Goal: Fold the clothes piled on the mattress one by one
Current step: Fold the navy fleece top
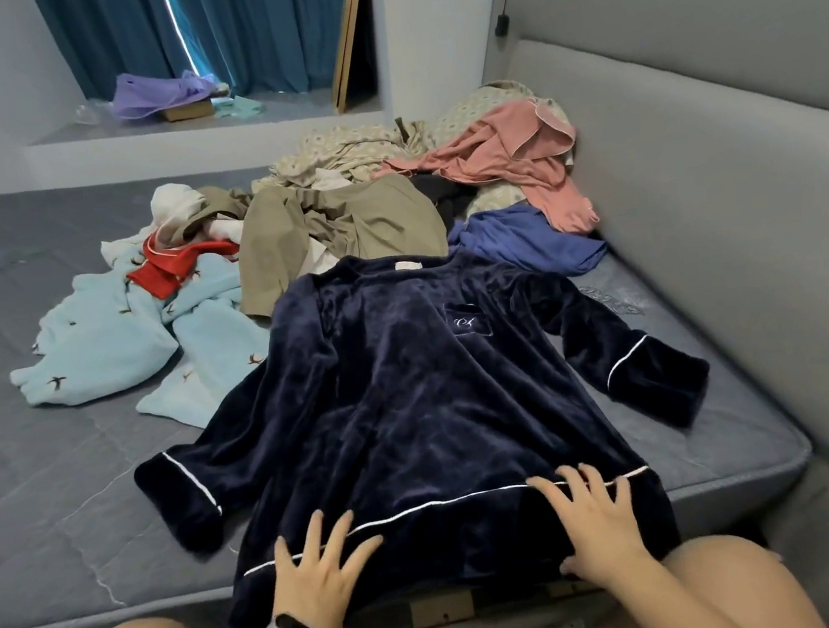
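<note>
two flat hands, left hand (313, 568) and right hand (597, 525), fingers spread and grasping nothing, smooth the navy top (411, 391) near its hem; sleeves likely fold inward next.

Setting: home bedroom. Evidence: bare grey quilted mattress (88, 506) on a bed with a grey padded headboard (719, 150); household clothes pile (338, 209) heaped on the mattress; teal curtains (240, 29) over a raised window ledge (205, 126); wooden frame (350, 37) leaning in the window recess.
</note>
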### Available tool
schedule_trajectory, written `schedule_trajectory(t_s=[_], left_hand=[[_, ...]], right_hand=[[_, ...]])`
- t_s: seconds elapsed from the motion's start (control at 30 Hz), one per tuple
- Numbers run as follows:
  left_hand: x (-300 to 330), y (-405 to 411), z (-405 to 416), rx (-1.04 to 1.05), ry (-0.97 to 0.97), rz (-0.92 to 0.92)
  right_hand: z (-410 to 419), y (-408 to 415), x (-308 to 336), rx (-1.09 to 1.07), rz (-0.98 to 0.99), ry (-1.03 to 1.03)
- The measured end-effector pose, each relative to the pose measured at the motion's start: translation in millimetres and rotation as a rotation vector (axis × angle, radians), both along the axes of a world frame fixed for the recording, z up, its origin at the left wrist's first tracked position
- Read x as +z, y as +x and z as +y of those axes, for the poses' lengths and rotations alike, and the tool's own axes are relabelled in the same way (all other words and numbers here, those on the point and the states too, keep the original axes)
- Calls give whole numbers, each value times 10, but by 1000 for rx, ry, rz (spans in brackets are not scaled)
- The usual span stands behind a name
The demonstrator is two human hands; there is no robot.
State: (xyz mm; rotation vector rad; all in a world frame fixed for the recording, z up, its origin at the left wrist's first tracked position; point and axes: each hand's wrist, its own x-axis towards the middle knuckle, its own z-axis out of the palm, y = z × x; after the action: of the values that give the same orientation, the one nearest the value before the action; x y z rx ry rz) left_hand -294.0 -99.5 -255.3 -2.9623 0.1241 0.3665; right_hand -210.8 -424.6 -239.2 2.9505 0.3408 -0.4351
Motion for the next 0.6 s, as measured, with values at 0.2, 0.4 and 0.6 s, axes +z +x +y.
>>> schedule_trajectory(t_s=[0.2, 0.4, 0.6], left_hand=[[-148, -14, 275, -16, -320, -178], [-23, -76, 552, 40, -756, -166], [23, -145, 543, -191, -208, 39]], right_hand=[[-137, 27, -27, 123, -295, 147], [-206, -181, 82, 58, -296, 301], [-151, -214, 194, 46, 299, 109]])
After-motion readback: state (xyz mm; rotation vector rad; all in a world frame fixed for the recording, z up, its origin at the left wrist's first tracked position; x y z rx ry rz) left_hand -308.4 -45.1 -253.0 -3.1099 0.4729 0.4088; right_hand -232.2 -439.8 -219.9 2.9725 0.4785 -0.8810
